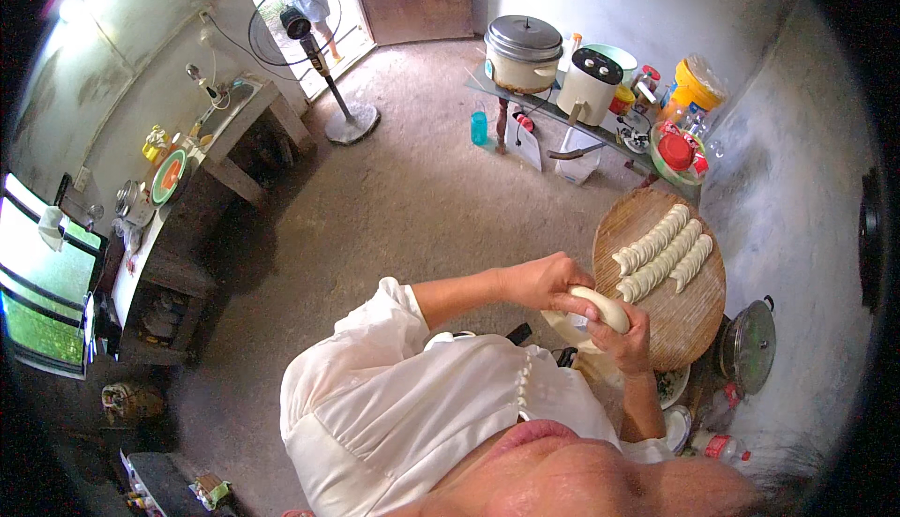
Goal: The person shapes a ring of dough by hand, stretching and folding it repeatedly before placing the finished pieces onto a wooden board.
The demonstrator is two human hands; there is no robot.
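Observation:
My left hand (548, 283) and my right hand (622, 338) meet in front of my chest, both closed on a thick, smooth piece of pale dough (603, 308), which bends between them. Beside them, at the right, a round wooden board (612, 236) holds three rows of overlapping, pleated dumplings (657, 260); the rightmost row is the shortest. My hands overlap the board's left edge in view. Below them a pale, rounded container (562, 327) is partly hidden by my hands and clothing.
A plate of chopped greens (673, 385) lies under the board's lower edge, near a lidded pan (749, 347) and a plastic bottle (721, 447). A low table (612, 139) bears a rice cooker (524, 60). A floor fan (351, 123) stands by the doorway, where a person (313, 4) is outside.

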